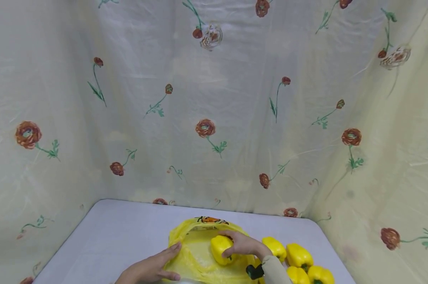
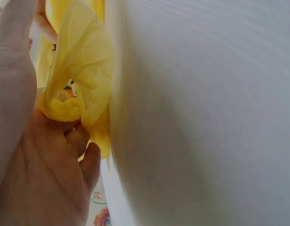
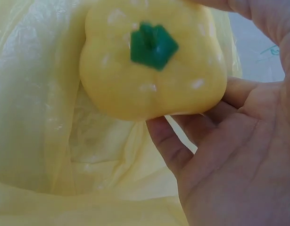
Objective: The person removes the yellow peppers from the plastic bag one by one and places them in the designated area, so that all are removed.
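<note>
A yellow plastic bag (image 1: 185,256) lies on the table with its mouth spread wide. My right hand (image 1: 240,244) grips a yellow bell pepper (image 1: 219,248) over the bag's mouth. In the right wrist view the pepper's green stem end (image 3: 154,46) faces the camera, and fingers wrap its lower side. Along the left side of the bag, my left hand (image 1: 151,264) touches the rim with extended fingers, thumb apart. Thin yellow film (image 2: 83,70) stands up beside that palm in the left wrist view and hides some of its fingers.
Several more yellow bell peppers (image 1: 299,256) are grouped to the right of the bag, by the right sleeve (image 1: 275,270). The table (image 1: 128,225) has a white cover. Flowered curtains (image 1: 235,98) hang behind it and at both sides.
</note>
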Available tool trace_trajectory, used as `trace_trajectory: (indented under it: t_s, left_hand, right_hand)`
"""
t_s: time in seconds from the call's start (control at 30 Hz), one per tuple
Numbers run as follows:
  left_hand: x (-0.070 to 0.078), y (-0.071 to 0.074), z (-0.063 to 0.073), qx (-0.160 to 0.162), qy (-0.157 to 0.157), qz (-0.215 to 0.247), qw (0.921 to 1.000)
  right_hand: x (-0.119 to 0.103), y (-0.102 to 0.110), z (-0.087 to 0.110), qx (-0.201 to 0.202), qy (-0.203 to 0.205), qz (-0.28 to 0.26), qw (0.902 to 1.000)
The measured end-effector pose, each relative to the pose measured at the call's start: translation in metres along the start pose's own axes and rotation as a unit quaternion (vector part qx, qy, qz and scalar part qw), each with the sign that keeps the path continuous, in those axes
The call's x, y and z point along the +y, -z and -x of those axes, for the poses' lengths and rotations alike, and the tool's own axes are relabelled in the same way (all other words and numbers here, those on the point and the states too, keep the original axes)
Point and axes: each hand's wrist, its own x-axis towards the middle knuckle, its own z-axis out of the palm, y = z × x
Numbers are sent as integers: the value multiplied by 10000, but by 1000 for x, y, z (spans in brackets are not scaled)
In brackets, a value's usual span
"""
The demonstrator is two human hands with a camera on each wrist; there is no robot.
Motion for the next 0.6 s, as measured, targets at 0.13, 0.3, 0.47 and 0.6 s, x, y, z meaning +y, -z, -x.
trace_trajectory:
  t_s: [0.13,0.3,0.47,0.6]
  left_hand:
    - [0,0,0,-17,-11,13,10000]
    - [2,-1,0,-13,155,246,9996]
    - [3,-2,-1,5,287,341,9990]
    - [4,-1,0,13,304,335,9990]
  right_hand:
    - [0,-2,1,-3,-122,-29,9999]
    - [0,-4,1,-20,-173,-63,9998]
    - [1,-6,0,-23,-152,-58,9999]
    - [2,-8,-1,-25,-132,-83,9999]
